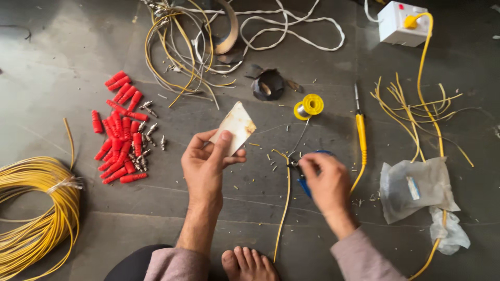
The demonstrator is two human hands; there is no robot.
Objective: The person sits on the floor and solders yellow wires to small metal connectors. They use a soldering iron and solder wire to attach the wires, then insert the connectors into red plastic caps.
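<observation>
My left hand (207, 163) holds up a small stained white card (235, 126) between thumb and fingers, above the dark floor. My right hand (326, 178) is closed on a blue-handled cutter (303, 183) whose jaws meet the end of a yellow wire (284, 208) running down toward my bare foot (248, 263). A thin strand of solder leads from the cutter area up to a yellow solder spool (309, 106). A yellow-handled soldering iron (360, 132) lies just right of my right hand.
Several red plug sleeves (121, 132) and small metal connectors (148, 135) lie at left, beside a yellow wire coil (34, 208). Tangled wires (198, 47), black tape roll (269, 85), white socket box (402, 22), cut yellow strands (416, 106) and plastic bags (416, 187) surround.
</observation>
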